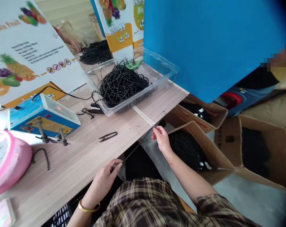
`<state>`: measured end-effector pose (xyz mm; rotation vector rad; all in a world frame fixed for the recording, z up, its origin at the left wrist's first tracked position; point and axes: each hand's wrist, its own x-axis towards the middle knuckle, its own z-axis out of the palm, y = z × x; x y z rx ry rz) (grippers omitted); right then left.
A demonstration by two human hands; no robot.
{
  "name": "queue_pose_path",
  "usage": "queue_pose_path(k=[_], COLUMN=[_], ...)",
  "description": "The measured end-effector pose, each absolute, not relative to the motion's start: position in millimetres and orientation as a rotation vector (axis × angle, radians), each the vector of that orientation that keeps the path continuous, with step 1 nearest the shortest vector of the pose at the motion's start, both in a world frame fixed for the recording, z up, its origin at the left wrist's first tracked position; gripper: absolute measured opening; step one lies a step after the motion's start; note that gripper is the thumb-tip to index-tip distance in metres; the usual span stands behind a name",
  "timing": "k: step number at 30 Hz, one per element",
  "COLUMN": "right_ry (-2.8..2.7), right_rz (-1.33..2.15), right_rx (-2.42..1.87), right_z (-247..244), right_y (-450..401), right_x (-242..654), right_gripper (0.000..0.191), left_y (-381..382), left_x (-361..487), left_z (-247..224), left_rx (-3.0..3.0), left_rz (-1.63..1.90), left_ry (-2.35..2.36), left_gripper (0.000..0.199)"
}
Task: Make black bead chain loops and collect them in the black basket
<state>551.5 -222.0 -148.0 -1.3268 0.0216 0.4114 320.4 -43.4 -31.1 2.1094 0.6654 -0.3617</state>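
Note:
A thin strand of black beads is stretched between my two hands, just off the table's front edge. My left hand pinches its lower end, and a gold bracelet is on that wrist. The upper end is pinched by my right hand, near a pale strip on the tabletop. Behind them, a clear plastic tray holds a large heap of black bead chains. Small dark thread snips lie on the wooden table.
A blue device with metal posts stands at left beside a pink basket. Cardboard boxes with black goods are on the right. A blue panel rises behind. Another person's hand shows beyond the printed boards.

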Motion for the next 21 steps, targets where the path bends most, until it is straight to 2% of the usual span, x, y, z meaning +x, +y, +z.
queue_pose_path(k=[21], right_ry=[-0.151], right_rz=[0.582], right_rx=[-1.492], right_z=[-131.1], right_y=[-228.8], right_x=[569.9], right_gripper=[0.053], left_y=[-15.9], left_x=[295.2], left_z=[-45.1], left_rx=[2.07], left_rz=[-0.423], left_ry=[0.678], left_gripper=[0.043])
